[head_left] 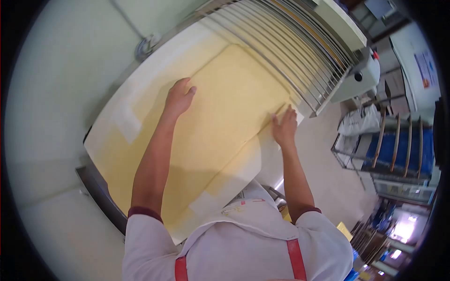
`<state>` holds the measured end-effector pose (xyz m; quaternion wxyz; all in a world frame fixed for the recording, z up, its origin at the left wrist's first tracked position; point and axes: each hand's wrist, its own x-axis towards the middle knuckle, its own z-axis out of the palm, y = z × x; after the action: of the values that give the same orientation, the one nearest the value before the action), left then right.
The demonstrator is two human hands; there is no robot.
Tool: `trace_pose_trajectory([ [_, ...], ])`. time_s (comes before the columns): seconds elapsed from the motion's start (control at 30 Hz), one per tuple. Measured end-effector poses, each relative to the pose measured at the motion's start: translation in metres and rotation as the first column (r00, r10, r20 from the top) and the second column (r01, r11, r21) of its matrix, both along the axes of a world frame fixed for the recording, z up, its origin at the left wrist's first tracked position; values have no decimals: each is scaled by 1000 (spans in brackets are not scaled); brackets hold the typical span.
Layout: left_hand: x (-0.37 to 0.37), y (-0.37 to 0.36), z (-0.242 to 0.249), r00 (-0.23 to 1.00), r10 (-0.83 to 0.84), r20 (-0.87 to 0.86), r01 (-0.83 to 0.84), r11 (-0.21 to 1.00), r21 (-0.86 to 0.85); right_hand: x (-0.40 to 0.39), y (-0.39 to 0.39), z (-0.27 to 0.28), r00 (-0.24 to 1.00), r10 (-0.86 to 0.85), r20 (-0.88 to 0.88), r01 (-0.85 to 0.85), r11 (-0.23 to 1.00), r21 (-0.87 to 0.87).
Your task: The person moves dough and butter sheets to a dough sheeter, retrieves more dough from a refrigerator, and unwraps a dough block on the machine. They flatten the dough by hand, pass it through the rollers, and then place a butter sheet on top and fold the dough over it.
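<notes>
A wide, thin sheet of pale yellow dough (229,93) lies flat on the white belt (110,114) of what looks like a dough sheeter. At the sheet's far left edge is my left hand (179,98), thumb apart from the fingers and nothing visible in its grasp. Along the opposite edge rests my right hand (285,127), with its thumb and fingers spread. Both hands touch or hover just over the dough's borders; exact contact is hard to tell.
A metal bar guard (281,70) spans the belt's far end, beside the machine's white housing (358,77). A pale wall (61,93) runs along the left. To the right stands a rack (398,145) with blue contents, near a white plastic bag (360,121).
</notes>
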<state>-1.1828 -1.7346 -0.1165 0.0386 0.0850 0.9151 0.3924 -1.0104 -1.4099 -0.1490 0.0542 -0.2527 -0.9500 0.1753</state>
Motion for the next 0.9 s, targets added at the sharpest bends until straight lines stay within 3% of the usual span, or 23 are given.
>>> trace_pose_trajectory([
  [0.1,-65,68,-27,999,-9,-41,6,998,-69,-32,-16,-1,1000,-20,-21,19,1000,-13],
  [0.17,-95,99,-27,1000,2,22,-1,999,-39,-37,-17,-11,885,-177,-430,-40,893,-449],
  [0.2,-108,112,-21,995,-10,96,10,1000,4,-35,-19,-17,766,-312,-562,-140,772,-620],
  [0.27,-140,127,-21,962,-26,273,10,998,58,-33,-28,-7,681,-578,-450,-198,446,-873],
  [0.33,-165,135,-30,877,-31,479,-6,997,75,-29,-30,18,667,-708,-233,-255,76,-964],
  [0.43,-137,158,24,935,-85,344,188,942,-278,-44,-13,25,893,-434,-121,-5,259,-966],
  [0.53,-148,129,-28,940,-326,98,327,945,-1,-38,0,23,937,-336,-100,-22,228,-973],
  [0.57,-155,123,-25,924,-312,223,301,950,81,-33,2,22,938,-320,-137,-58,245,-968],
  [0.63,-161,109,-20,833,-283,475,188,953,237,-21,-2,15,921,-384,-73,-26,126,-992],
  [0.7,-155,108,-17,841,-261,475,137,950,279,-19,-18,22,872,-475,-116,-87,84,-993],
  [0.77,-145,101,-14,853,-237,466,91,945,315,-12,-36,22,899,-417,-136,-93,121,-988],
  [0.87,-136,72,-11,736,-403,544,297,914,276,3,-49,16,949,-297,-107,-56,176,-983],
  [0.9,-134,66,-12,739,-382,555,246,920,307,6,-52,16,964,-250,-91,-42,197,-980],
])
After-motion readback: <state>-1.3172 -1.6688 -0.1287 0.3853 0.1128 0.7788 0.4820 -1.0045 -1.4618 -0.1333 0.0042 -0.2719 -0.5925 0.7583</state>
